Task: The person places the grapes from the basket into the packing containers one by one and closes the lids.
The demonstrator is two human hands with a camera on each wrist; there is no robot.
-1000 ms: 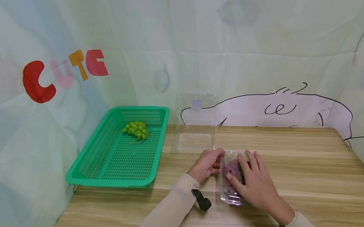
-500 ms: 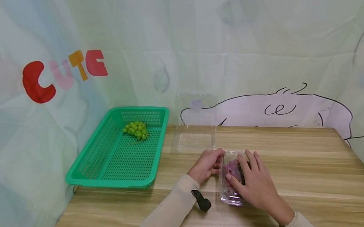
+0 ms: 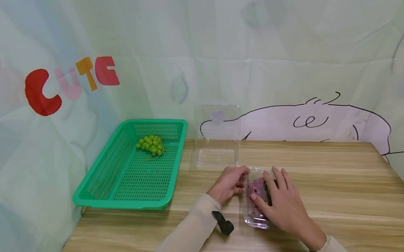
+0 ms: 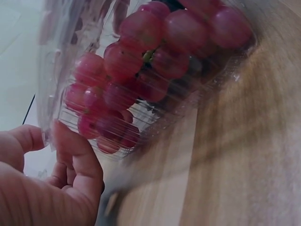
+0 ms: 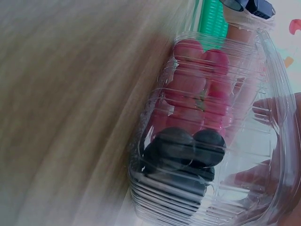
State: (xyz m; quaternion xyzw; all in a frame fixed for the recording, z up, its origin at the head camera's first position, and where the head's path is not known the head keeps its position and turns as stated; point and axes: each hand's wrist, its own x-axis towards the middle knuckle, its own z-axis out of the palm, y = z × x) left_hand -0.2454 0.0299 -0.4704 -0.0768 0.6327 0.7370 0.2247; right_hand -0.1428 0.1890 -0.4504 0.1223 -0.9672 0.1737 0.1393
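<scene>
A clear plastic clamshell box [image 3: 255,222] sits on the table, its lid down. Through its wall I see red grapes [image 4: 141,30] in the left wrist view and dark, nearly black grapes [image 5: 175,145] at one end in the right wrist view. My left hand [image 3: 229,184] is at the box's far left corner, pinching the rim between thumb and index finger. Spread across the lid, my right hand [image 3: 287,205] rests with fairly straight fingers and covers much of the box's right side.
A green basket [image 3: 121,204] stands at the left with a bunch of green grapes [image 3: 151,144] in it. Behind my left hand, another clear box [image 3: 215,156] has its lid raised against the printed curtain [image 3: 285,72]. Wood-grain table [image 3: 342,193] extends to the right.
</scene>
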